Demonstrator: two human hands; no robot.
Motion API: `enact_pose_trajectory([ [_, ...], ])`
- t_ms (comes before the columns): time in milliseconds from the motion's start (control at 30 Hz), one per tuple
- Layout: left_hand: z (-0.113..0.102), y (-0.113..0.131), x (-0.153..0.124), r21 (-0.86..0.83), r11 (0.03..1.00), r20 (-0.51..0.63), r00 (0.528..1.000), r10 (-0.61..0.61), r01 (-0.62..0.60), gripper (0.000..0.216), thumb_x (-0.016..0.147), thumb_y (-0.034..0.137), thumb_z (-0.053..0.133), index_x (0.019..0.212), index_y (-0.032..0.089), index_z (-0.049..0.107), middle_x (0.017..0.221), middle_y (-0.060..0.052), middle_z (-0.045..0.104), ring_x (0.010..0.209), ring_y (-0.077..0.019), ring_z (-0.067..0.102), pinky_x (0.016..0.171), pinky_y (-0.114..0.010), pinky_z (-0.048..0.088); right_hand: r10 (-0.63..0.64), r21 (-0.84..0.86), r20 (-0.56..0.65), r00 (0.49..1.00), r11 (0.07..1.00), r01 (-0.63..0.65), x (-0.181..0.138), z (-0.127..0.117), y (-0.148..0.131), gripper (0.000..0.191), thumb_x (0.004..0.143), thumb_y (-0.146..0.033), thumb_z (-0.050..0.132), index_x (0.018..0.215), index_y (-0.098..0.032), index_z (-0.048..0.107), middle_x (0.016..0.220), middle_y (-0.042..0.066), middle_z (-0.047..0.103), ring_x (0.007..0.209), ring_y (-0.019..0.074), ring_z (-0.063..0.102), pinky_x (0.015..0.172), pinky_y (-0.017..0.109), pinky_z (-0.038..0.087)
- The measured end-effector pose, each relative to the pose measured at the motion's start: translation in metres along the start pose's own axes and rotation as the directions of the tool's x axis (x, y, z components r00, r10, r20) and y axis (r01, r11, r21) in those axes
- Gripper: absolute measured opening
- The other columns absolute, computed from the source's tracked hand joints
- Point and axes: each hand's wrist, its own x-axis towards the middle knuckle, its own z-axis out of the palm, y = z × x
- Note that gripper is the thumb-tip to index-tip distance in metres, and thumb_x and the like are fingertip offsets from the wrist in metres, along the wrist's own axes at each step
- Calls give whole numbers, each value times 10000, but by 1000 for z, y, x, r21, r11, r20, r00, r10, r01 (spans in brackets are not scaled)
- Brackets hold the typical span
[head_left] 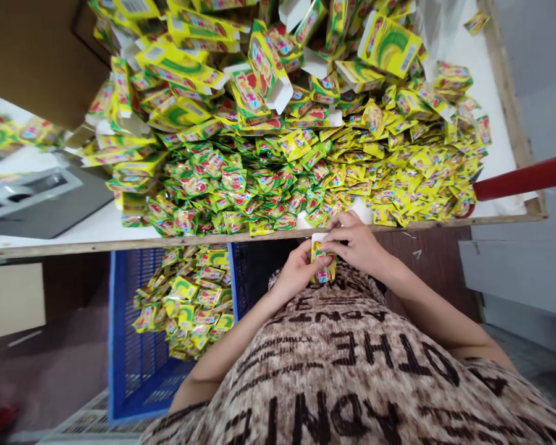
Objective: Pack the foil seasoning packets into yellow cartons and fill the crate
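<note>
My left hand [297, 270] and my right hand [359, 239] are both closed around one small yellow and green carton [323, 262], held just below the table's front edge, above my lap. The left hand grips it from the left side; the fingers of the right pinch its top, where a white flap shows. Right beyond my hands lies a large heap of small green and yellow sachets [278, 179] on the white table [92, 227]. Behind the sachets lie several open cartons [259, 74] of the same print.
A blue plastic crate [120, 346] holding filled cartons [189, 296] stands on the floor at my left. A grey machine [37, 198] sits on the table's left, a brown cardboard box [32, 55] above it. A red bar [523, 178] crosses the table's right edge.
</note>
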Motion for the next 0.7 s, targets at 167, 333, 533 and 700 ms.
enact_pose_trajectory([
  [167, -2, -2, -1, -11, 1000, -10, 1000, 17, -17, 461, 658, 400, 833, 1014, 150, 683, 933, -37, 706, 857, -179, 621, 830, -287, 476, -23, 31, 105, 994, 999, 20, -15, 6, 6, 125, 779, -366, 769, 815, -247, 784, 1118, 77, 657, 1121, 262, 517, 983, 470, 409],
  [333, -1, 1, -3, -122, 992, -41, 999, -30, 25, 473, 725, 447, 779, 1089, 159, 687, 1048, -62, 722, 958, -203, 644, 889, -305, 483, 267, 408, -77, 961, 888, -214, -27, 3, 7, 200, 862, -395, 662, 951, -241, 753, 1006, 56, 686, 901, 181, 623, 829, 362, 504],
  [533, -3, 14, 3, -400, 877, 34, 961, -274, 264, 350, 731, 347, 768, 994, 121, 722, 921, -87, 745, 805, -185, 684, 794, -298, 527, 521, 750, 323, 790, 368, -550, -25, 15, 8, 292, 683, -364, 808, 848, -201, 631, 628, -68, 547, 435, 41, 405, 369, 167, 268],
  [700, -13, 15, 10, -324, 921, -84, 963, -255, 216, 227, 658, 242, 810, 852, 153, 732, 782, -20, 732, 648, -124, 653, 680, -250, 530, 506, 737, 244, 827, 457, -497, -18, 23, 9, 260, 703, -361, 785, 896, -202, 714, 711, -32, 638, 446, 40, 432, 372, 173, 330],
])
